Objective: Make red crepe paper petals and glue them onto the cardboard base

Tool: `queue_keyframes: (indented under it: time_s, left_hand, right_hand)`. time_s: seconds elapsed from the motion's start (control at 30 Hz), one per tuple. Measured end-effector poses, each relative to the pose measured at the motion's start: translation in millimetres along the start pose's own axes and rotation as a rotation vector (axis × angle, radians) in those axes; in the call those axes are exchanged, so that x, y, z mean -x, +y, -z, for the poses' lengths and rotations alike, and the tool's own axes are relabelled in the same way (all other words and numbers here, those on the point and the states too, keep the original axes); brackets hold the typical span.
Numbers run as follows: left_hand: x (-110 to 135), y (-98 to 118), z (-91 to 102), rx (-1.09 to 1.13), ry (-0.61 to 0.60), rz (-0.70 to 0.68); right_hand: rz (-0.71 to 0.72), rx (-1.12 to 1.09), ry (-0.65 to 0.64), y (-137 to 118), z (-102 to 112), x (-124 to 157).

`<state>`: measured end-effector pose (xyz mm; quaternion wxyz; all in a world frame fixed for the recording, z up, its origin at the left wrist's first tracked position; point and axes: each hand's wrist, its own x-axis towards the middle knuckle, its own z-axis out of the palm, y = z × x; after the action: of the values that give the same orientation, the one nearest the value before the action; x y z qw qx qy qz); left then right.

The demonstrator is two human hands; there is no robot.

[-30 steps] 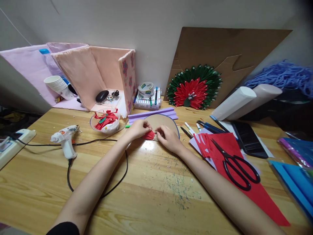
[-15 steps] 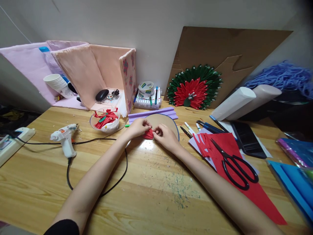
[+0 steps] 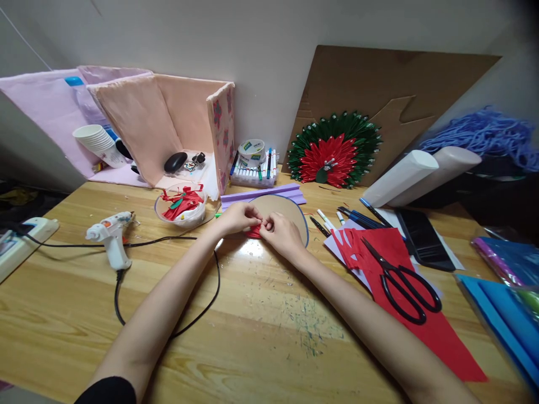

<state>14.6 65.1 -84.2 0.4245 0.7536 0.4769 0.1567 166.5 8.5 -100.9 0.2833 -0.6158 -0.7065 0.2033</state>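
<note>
Both hands meet over a round cardboard disc with a blue rim, lying on the wooden table. Between them is a small piece of pleated red paper, partly hidden by the fingers. My left hand pinches it from the left and above. My right hand is closed on its right side, thumb and fingertips pressed together. Behind the disc lies a folded purple paper strip. To the right, black-handled scissors rest on a large sheet of red paper.
A glue gun stands at left, its black cable looping under my left forearm. A clear bowl holds red scraps. Markers with a tape roll stand behind. A red-and-green fan-shaped decoration leans on cardboard; a phone lies at right.
My right hand has shifted slightly left and closer to my left hand, covering more of the red paper. The other objects lie as before.
</note>
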Motion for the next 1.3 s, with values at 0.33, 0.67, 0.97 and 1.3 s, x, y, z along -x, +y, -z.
queue_keyframes:
  time_s: [0.33,0.67,0.97,1.3]
  left_hand:
    - [6.8,8.7,6.4,-0.195,-0.025,-0.12]
    - [7.3,10.8,6.9,-0.261,-0.037,-0.181]
    - [5.1,5.8,8.2,-0.216,-0.041,-0.158]
    - [-0.1,-4.0,-3.7,-0.068,-0.047,-0.189]
  right_hand:
    - [0.032,0.009,0.021,1.7,-3.0,1.2]
    - [0.074,0.023,0.027,3.6,-3.3,2.9]
    - [0.083,0.029,0.035,4.4,-3.1,4.9]
    - [0.041,-0.041,0.035,5.5,-0.5,7.0]
